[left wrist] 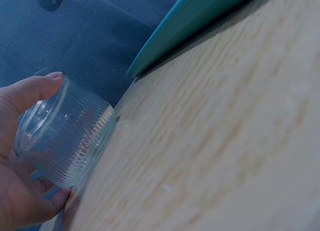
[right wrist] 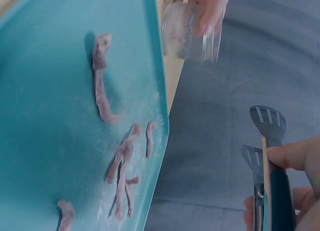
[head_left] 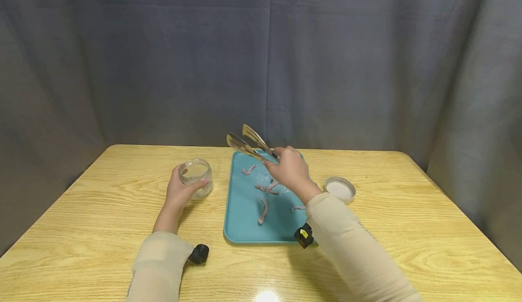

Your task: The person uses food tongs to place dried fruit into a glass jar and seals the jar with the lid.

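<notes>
So the left hand (head_left: 180,192) had its fingers curled round a clear glass jar (head_left: 197,173), thumb across the near side, at roughly 9 o'clock from the blue tray (head_left: 244,227) on the wooden surface (head_left: 98,229). The right hand (head_left: 290,168) was gripping metal tongs (head_left: 244,147) in its fingers above the tray's 1 o'clock side, heads spread apart and aimed toward 10. Pinkish strips (head_left: 263,212) lay on the tray, one around 6 o'clock, a few bunched near the middle. A round lid (head_left: 340,189) sat nearby at 3 o'clock.
</notes>
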The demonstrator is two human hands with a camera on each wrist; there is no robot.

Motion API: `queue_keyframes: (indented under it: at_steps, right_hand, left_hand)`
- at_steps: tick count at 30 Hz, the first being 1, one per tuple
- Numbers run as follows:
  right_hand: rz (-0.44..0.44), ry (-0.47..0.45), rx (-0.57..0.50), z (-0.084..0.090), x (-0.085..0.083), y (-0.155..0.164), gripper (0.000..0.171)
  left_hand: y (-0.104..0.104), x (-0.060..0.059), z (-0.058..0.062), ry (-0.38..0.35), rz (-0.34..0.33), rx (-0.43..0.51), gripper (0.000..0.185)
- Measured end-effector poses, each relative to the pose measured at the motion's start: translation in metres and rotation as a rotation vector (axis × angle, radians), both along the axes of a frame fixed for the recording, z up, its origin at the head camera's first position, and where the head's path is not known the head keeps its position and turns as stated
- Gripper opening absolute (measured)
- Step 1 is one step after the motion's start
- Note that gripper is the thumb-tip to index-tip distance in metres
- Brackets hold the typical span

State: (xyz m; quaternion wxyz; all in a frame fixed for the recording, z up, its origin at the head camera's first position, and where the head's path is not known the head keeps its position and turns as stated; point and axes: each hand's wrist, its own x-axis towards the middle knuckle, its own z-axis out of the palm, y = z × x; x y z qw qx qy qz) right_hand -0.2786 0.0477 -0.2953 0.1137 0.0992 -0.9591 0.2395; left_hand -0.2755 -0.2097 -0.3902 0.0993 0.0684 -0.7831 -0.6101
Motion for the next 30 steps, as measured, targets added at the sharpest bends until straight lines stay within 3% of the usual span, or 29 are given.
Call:
queue_keyframes:
  at_steps: [6, 14, 30]
  right_hand:
    - [-0.027, -0.024, -0.004, -0.005, -0.003, 0.008, 0.045]
    - [-0.019, -0.069, 0.033, -0.016, -0.005, 0.014, 0.032]
    - [-0.06, -0.143, 0.145, -0.033, -0.003, 0.011, 0.037]
  left_hand:
    - [0.001, 0.001, 0.001, 0.003, -0.005, -0.002, 0.091]
    - [0.002, 0.003, 0.002, -0.008, -0.011, 0.007, 0.092]
    - [0.003, 0.002, 0.001, -0.01, -0.008, 0.003, 0.092]
